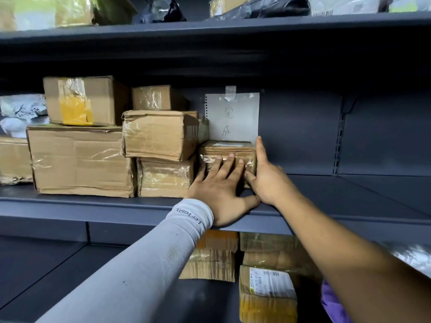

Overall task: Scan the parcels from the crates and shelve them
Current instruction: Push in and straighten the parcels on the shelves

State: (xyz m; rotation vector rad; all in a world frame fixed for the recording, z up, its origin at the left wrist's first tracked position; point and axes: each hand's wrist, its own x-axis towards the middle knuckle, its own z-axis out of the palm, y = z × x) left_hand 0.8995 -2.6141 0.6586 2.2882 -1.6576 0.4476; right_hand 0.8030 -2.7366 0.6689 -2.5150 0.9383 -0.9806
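Note:
A small taped cardboard parcel stands on the middle shelf of a dark grey rack, just right of a stack of boxes. My left hand, in a pale grey sleeve, lies flat with straight fingers against the parcel's front face. My right hand presses along the parcel's right side, fingers straight and pointing up, thumb against the lower front. Neither hand curls round the parcel.
Several taped cardboard boxes are stacked to the left on the same shelf. A paper note is taped to the back panel. More parcels lie on the shelf below and on the top shelf.

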